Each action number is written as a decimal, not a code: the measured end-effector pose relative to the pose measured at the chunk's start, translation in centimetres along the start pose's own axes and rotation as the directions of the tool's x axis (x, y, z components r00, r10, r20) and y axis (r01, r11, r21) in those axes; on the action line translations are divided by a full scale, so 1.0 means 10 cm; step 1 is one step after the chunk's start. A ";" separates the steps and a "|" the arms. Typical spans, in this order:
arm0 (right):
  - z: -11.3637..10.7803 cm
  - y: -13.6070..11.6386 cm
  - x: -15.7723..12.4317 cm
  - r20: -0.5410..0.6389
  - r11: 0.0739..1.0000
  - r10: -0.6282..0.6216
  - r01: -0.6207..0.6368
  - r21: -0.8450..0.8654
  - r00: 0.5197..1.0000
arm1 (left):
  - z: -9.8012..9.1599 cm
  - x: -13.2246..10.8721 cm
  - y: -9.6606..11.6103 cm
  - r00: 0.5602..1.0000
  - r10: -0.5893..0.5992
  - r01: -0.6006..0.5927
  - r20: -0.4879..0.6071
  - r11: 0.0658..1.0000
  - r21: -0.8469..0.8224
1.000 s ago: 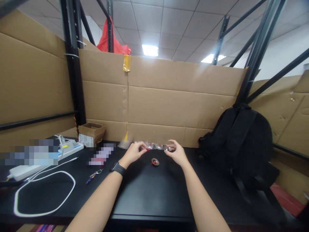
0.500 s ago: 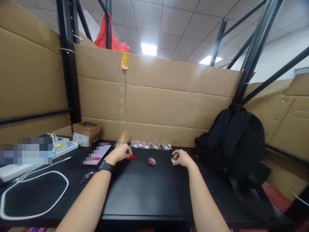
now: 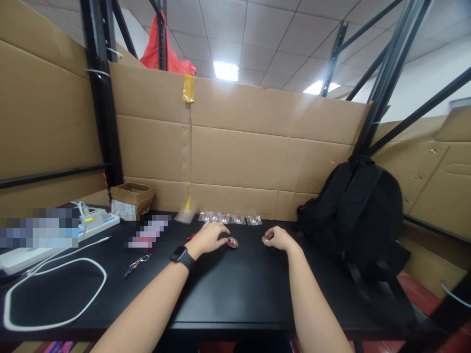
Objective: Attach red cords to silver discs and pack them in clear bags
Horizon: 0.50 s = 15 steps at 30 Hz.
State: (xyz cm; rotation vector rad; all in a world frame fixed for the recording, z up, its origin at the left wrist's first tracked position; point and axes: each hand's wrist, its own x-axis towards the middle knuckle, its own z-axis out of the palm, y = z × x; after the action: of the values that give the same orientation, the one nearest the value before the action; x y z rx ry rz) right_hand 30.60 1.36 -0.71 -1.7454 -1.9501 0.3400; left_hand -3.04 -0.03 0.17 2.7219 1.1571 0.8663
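Head view shows the right hand [image 3: 278, 239] pinching one disc [image 3: 265, 240] and, at nine o'clock from it, a second disc [image 3: 233, 243] by the left hand [image 3: 210, 237], its thumb and fingers parted — seemingly a pick-up step, next calling for a light rim pinch.

On the black desk [image 3: 235, 294], a cardboard box [image 3: 134, 198], a white power strip [image 3: 106, 223], a white cable [image 3: 55, 327] and a keyring [image 3: 136, 265] are placed at left. A clear bag [image 3: 185, 215] and a row of clear packets [image 3: 237, 219] are set along the back, with a red cord [image 3: 191, 237] and a metal disc [image 3: 233, 243] laid nearer; a black backpack [image 3: 368, 211] is stood at right.
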 end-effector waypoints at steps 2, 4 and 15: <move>0.00 -0.01 -0.01 0.001 1.000 0.000 0.000 -0.011 1.000 | 0.12 0.02 0.13 1.000 -0.008 0.008 0.001 0.998 0.064; -0.01 -0.04 -0.01 0.001 1.000 -0.012 0.012 -0.020 1.000 | 0.19 0.03 0.22 1.000 -0.017 0.015 0.018 0.993 0.120; 0.09 -0.43 -0.03 -0.042 0.975 -0.220 0.218 -0.050 0.975 | 0.23 0.08 0.27 0.982 0.130 -0.150 0.134 0.977 0.152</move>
State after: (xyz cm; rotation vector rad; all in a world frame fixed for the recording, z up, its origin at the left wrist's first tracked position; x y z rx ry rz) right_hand 26.46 0.59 0.60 -1.5303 -2.1056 0.1773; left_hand 0.33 -1.07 -0.71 2.9705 1.0667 0.6312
